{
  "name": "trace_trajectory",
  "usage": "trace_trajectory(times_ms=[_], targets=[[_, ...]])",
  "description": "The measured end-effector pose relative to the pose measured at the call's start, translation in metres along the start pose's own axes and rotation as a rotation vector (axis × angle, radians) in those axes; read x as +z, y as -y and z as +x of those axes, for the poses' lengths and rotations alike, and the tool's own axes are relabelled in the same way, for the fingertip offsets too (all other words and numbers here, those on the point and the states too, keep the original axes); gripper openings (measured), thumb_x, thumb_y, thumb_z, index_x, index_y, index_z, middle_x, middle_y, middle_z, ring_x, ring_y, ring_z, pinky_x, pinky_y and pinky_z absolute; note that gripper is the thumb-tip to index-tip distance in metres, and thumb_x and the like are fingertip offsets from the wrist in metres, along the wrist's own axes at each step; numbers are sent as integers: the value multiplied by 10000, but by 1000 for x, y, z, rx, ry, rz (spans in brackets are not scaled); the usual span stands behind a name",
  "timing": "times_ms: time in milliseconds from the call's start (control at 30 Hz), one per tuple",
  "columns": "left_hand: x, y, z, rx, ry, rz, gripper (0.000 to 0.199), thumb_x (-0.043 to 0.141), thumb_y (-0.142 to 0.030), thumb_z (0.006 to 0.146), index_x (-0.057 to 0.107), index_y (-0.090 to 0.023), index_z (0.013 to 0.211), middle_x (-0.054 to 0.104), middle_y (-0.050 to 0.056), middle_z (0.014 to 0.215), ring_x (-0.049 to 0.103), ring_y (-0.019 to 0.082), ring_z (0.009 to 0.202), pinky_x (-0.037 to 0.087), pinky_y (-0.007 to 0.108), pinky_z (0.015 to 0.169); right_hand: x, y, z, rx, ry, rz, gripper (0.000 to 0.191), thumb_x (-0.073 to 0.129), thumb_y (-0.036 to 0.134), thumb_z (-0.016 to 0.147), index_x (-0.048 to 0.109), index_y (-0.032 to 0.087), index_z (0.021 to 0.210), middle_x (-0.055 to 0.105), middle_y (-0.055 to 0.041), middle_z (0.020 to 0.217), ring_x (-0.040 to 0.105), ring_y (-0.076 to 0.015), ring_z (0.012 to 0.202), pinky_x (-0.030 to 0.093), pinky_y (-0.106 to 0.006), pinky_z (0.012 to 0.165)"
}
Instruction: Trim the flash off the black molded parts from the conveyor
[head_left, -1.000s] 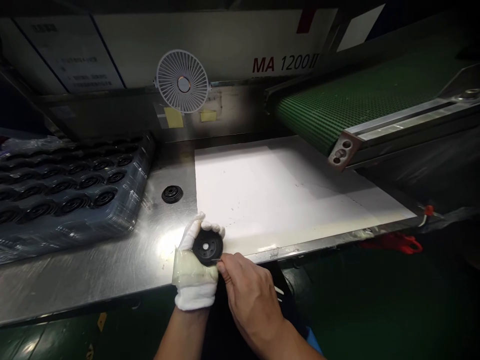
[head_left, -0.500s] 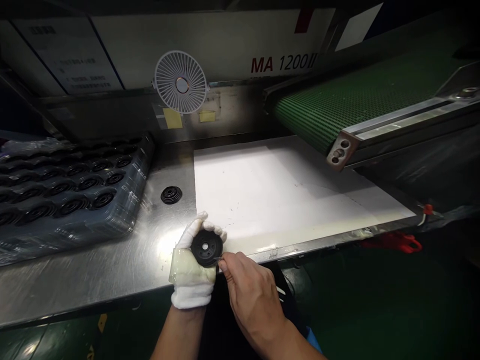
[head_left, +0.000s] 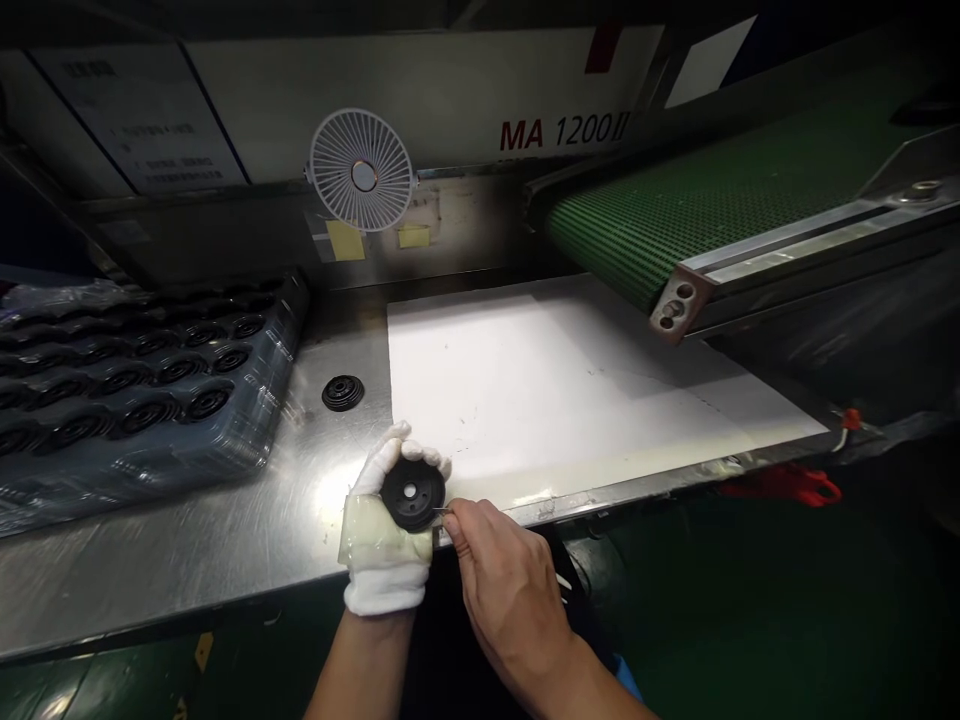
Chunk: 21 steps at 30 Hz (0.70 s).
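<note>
My left hand [head_left: 390,520], in a white glove with a yellowish patch over the palm, is wrapped round a round black part [head_left: 412,494] with a hole at its centre. Bare, my right hand [head_left: 499,570] pinches a thin, needle-like tool [head_left: 441,511], whose tip is at the lower right rim of that part. Most of the tool is hidden by the fingers. Another round black part [head_left: 343,393] lies on the metal table [head_left: 225,530], above and left of my left hand.
Clear plastic trays [head_left: 247,420] with several black parts stand at the left. A white sheet [head_left: 525,380] covers the table's middle and right. A green conveyor [head_left: 637,240] overhangs the right back. A white fan [head_left: 362,172] is at the back, and a red-handled object [head_left: 795,487] is below the right edge.
My right hand has shifted slightly up with the thin tool, whose tip stays at the part's rim. My left hand keeps its hold almost unmoved. The camera view has shifted slightly.
</note>
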<state>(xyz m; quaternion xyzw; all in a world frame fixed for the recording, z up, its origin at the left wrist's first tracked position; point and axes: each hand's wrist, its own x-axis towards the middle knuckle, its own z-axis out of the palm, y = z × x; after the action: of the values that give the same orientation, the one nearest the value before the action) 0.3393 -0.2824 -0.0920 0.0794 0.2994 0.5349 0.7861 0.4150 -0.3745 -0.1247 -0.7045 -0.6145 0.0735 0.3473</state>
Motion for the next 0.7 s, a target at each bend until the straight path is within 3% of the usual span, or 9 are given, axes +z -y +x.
trace_trajectory(times_ms=[133, 567, 633, 700], targets=[[-1, 3, 1, 17, -35, -99, 155, 595, -96, 789, 627, -169, 922, 558, -16, 686, 563, 88, 670, 519, 287, 762, 3, 4, -2, -8, 12, 2, 334, 256, 288, 1020, 529, 209, 845, 549, -12, 718, 508, -171, 629, 266, -296, 574], [3, 7, -2, 106, -98, -131, 149, 556, -76, 812, 629, -152, 917, 550, -10, 678, 558, 83, 660, 529, 299, 772, 5, 4, -3, -14, 10, -1, 334, 259, 282, 1023, 537, 206, 854, 548, -11, 717, 503, -165, 623, 260, -295, 575], [-1, 6, -3, 74, -50, -72, 192, 566, -105, 798, 639, -150, 970, 611, 34, 782, 606, 141, 775, 523, 368, 830, 4, 3, -2, -23, 18, 14, 333, 265, 285, 1023, 538, 208, 848, 548, -8, 717, 504, -166, 626, 258, -297, 576], [-5, 2, -5, -39, 12, 17, 280, 552, -160, 794, 632, -130, 1061, 641, 119, 958, 614, 261, 935, 510, 467, 847, 1, 0, -1, -32, 13, 32, 316, 280, 282, 1020, 540, 213, 855, 551, -2, 723, 506, -166, 630, 258, -299, 577]])
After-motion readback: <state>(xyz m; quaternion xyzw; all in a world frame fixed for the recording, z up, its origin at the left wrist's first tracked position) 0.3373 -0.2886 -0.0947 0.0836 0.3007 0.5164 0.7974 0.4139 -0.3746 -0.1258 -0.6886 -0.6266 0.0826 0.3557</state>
